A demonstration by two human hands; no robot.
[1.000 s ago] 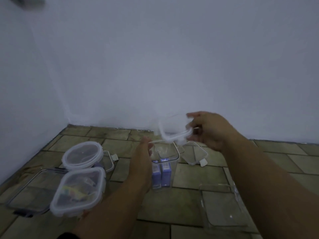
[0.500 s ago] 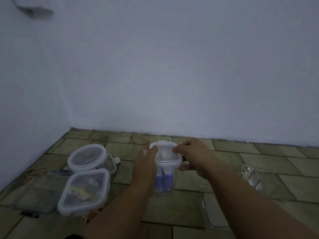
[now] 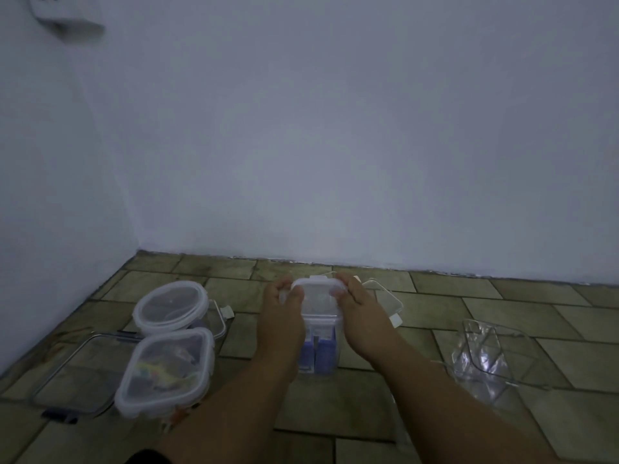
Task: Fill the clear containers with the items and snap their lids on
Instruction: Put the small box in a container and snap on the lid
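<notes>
A tall clear container [image 3: 321, 333] holding purple-blue packs stands on the tiled floor in the middle. A white-rimmed lid [image 3: 317, 294] sits on top of it. My left hand [image 3: 283, 313] grips the lid's left side and my right hand [image 3: 360, 309] grips its right side, thumbs lying on the lid. At the left a round lidded container [image 3: 170, 307] stands behind a square lidded container [image 3: 165, 371] with colourful items inside.
A loose lid [image 3: 385, 298] lies just behind my right hand. A clear open container [image 3: 482, 353] sits at the right, a flat clear tray [image 3: 70, 380] at the far left. The wall runs close behind, with a corner at the left.
My right hand carried the lid down from the air onto the tall container. Both hands have now closed on the lid's sides.
</notes>
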